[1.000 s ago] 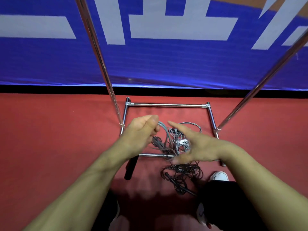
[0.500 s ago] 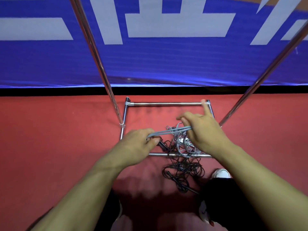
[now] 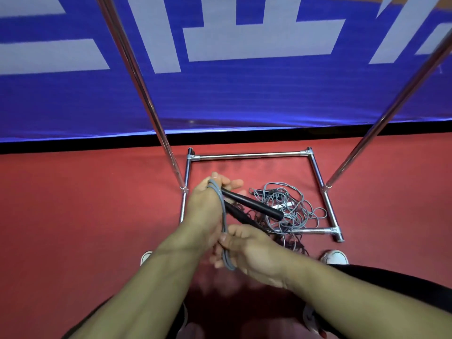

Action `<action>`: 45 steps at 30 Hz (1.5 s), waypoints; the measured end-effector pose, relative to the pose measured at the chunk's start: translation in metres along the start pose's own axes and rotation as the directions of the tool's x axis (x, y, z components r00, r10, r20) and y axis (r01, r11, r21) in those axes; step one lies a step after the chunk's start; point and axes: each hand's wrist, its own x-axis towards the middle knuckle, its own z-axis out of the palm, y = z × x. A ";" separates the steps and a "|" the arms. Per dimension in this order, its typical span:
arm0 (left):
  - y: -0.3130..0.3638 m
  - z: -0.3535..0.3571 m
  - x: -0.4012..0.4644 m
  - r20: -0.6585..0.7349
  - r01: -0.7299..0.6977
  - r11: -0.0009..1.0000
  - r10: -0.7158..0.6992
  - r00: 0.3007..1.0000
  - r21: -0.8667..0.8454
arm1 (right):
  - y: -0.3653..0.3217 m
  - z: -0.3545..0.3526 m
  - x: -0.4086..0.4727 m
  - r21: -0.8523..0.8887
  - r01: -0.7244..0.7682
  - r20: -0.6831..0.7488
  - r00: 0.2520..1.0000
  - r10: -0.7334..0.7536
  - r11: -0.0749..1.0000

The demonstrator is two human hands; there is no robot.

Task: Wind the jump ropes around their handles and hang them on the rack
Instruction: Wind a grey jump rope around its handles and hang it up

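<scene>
Above the near-left corner of the chrome tube rack base (image 3: 252, 156), your left hand (image 3: 208, 204) grips two stiff black handles (image 3: 254, 204) while your right hand (image 3: 254, 250) pinches the limp, light grey cord (image 3: 223, 216); hold handles firmly, since slack loops likely slip.

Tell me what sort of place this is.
Probably an indoor sports hall: red matte sports flooring, a blue banner with large white lettering along the edge, and tangled grey jump ropes under a chrome tube rack.
</scene>
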 end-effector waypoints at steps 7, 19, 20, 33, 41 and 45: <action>0.011 -0.007 -0.005 0.060 -0.111 0.992 0.115 0.992 -0.057 | -0.030 -0.015 0.009 0.508 0.156 -0.164 0.983 -0.083 0.847; -0.007 -0.017 -0.013 0.552 -0.578 0.774 0.373 0.746 0.258 | -0.049 -0.036 0.015 0.608 0.263 -0.318 0.945 -0.073 0.749; -0.006 -0.018 -0.013 0.566 -0.592 0.767 0.382 0.731 0.247 | -0.050 -0.035 0.014 0.595 0.273 -0.343 0.937 -0.068 0.756; -0.003 -0.003 -0.008 0.169 -0.358 0.901 0.324 0.931 0.245 | -0.049 -0.019 0.007 0.221 0.393 -0.532 0.816 -0.227 0.893; 0.007 -0.007 -0.007 0.170 -0.169 0.985 0.159 0.973 0.047 | -0.055 -0.020 0.003 -0.116 0.430 -0.503 0.752 -0.426 0.896; 0.003 -0.001 -0.008 0.024 -0.236 0.969 0.234 0.972 0.071 | -0.050 -0.017 0.005 -0.114 0.408 -0.485 0.773 -0.410 0.906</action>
